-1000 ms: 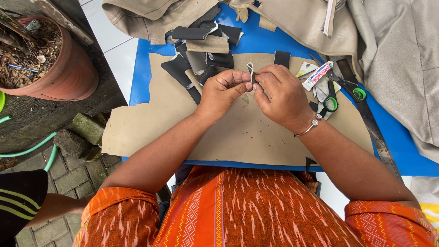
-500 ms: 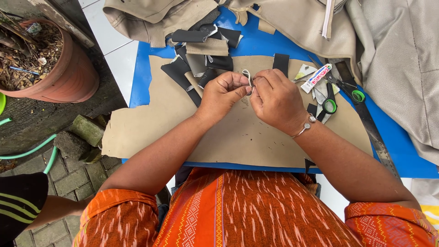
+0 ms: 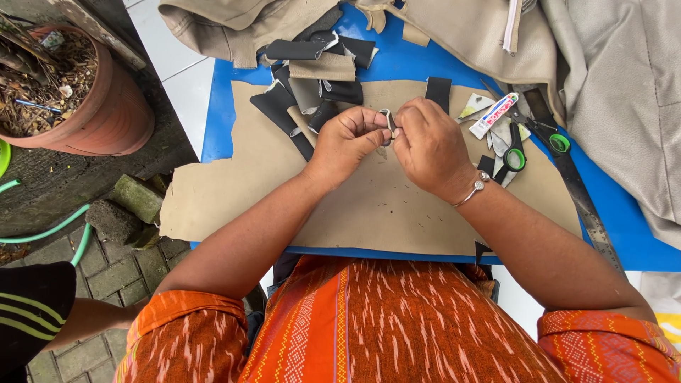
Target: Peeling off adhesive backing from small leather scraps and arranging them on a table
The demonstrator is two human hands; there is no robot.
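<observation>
My left hand [image 3: 349, 140] and my right hand [image 3: 428, 144] meet over a tan cardboard sheet [image 3: 234, 188] on a blue table [image 3: 216, 120]. Both pinch a small thin strip loop [image 3: 387, 120], grey with a dark side, held between the fingertips of the two hands. My right wrist wears a silver bracelet [image 3: 472, 190]. Several black and beige strip pieces [image 3: 312, 67] lie just beyond my left hand.
Green-handled scissors [image 3: 515, 152] and a small glue tube [image 3: 494, 115] lie right of my right hand, with a metal ruler [image 3: 578, 195] beyond. Beige fabric [image 3: 617, 85] covers the far right. A terracotta pot [image 3: 85, 99] stands at left. Another person's sleeve [image 3: 32, 312] shows bottom left.
Both hands have shifted slightly up and away with the small strip, still pinched between them; the fingers have closed tighter around it.
</observation>
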